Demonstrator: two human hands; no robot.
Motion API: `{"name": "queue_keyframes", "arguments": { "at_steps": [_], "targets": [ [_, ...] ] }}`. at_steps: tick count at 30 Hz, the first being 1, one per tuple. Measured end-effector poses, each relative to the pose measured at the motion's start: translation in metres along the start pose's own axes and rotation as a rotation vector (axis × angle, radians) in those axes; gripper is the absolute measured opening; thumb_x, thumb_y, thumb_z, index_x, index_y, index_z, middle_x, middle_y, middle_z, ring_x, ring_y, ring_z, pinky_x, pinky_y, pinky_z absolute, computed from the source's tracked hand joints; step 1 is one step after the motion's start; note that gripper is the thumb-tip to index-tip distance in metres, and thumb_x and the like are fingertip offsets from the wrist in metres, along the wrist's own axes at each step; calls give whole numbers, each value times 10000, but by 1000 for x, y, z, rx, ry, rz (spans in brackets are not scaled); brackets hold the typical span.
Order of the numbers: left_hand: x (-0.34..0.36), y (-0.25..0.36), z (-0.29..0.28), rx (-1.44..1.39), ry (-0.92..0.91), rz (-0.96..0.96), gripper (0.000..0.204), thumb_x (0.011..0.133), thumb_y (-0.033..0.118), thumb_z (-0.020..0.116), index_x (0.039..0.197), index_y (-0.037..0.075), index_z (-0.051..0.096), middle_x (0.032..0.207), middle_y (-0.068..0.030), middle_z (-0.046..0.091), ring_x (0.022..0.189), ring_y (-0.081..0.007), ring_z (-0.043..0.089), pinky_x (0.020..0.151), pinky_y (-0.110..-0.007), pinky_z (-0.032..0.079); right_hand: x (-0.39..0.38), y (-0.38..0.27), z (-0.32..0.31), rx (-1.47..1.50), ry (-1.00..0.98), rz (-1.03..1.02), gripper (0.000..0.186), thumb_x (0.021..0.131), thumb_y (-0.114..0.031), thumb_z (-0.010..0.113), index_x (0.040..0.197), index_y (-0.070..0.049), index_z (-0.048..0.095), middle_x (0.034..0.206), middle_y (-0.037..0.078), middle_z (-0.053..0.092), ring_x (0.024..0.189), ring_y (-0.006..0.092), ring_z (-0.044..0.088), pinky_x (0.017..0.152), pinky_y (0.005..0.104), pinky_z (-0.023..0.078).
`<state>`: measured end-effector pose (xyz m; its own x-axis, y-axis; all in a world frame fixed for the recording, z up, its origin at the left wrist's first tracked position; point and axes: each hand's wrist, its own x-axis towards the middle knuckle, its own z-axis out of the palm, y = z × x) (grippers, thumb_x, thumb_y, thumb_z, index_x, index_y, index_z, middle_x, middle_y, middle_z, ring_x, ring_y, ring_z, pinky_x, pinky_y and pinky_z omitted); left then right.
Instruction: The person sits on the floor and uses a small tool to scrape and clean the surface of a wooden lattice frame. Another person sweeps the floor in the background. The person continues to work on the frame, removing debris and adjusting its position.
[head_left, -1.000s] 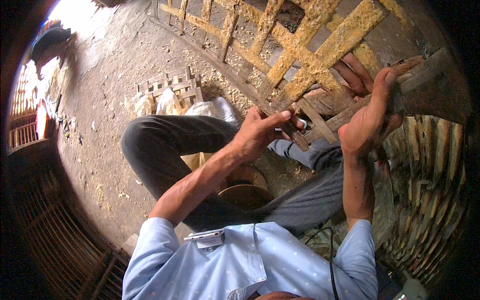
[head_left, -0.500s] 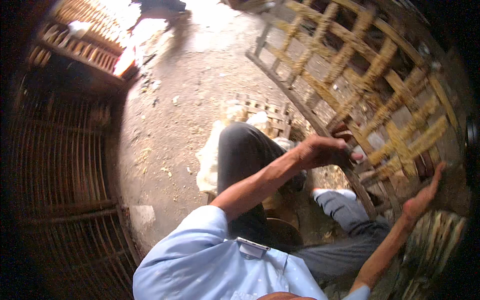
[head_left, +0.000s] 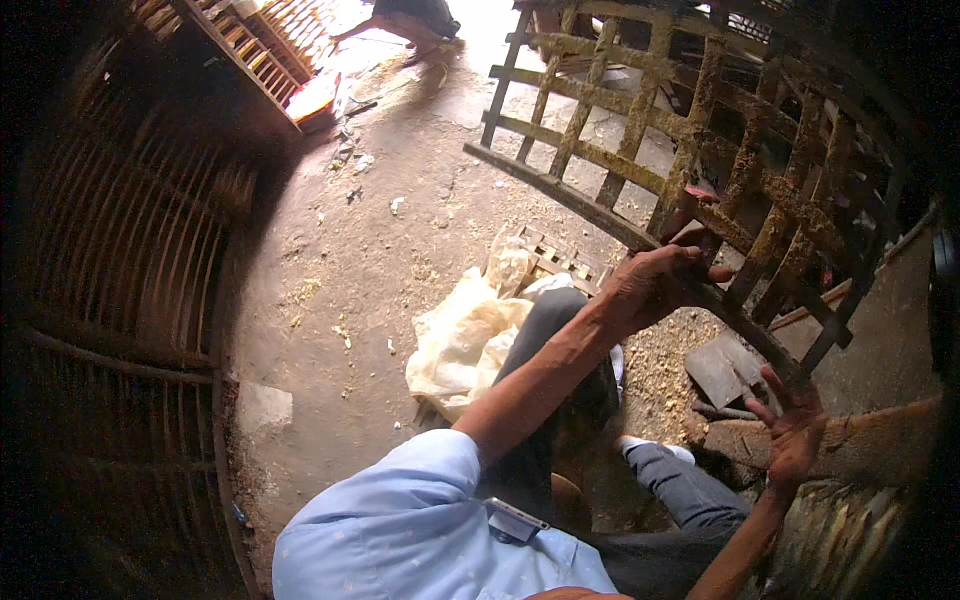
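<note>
The wooden lattice (head_left: 690,130) was in the upper right of the frame, tilted, with its long lower rail running slantwise down to the right. Its far right edge went into the dark and was hard to make out. The left hand (head_left: 655,285) was clamped on this lower rail near the middle of the picture; some of its fingers were partly hidden among the slats. The right hand (head_left: 797,430), at the lower right, had its fingers spread apart just beside the lower corner of the lattice. Whether a fingertip touched the wood, I cannot tell.

Below the lattice, a flat grey blade (head_left: 722,362) lay on the ground, its lower part not clear. Left of the centre was a crumpled pale sack (head_left: 460,345), partly covered by the person's knee, and behind it a smaller slatted piece (head_left: 560,258), of which only a portion showed. A barred wooden wall (head_left: 120,250) filled the left side, very dark. At the upper edge, another person (head_left: 415,20) was cut off by the frame, close to strong glare.
</note>
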<state>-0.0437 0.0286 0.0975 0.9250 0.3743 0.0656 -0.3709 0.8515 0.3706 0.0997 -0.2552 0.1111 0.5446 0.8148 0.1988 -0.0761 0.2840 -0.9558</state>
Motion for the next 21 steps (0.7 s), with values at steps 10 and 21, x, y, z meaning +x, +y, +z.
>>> {"name": "queue_keyframes", "arguments": {
  "at_steps": [10, 21],
  "targets": [
    [-8, -10, 32, 61, -65, -2, 454, 928, 193, 642, 1317, 17, 486, 1087, -186, 652, 1043, -293, 667, 873, -479, 561, 13, -29, 51, -99, 231, -20, 392, 987, -249, 570, 1251, 39, 539, 978, 172, 692, 783, 209, 708, 620, 374, 645],
    [1, -23, 12, 347, -45, -43, 449, 970, 209, 600, 1334, -26, 485, 1274, -186, 603, 1042, -312, 670, 926, -443, 548, 22, 7, 19, -182, 452, 127, 286, 921, -157, 659, 1168, -32, 587, 981, 89, 669, 818, 164, 684, 570, 285, 618]
  ]
}}
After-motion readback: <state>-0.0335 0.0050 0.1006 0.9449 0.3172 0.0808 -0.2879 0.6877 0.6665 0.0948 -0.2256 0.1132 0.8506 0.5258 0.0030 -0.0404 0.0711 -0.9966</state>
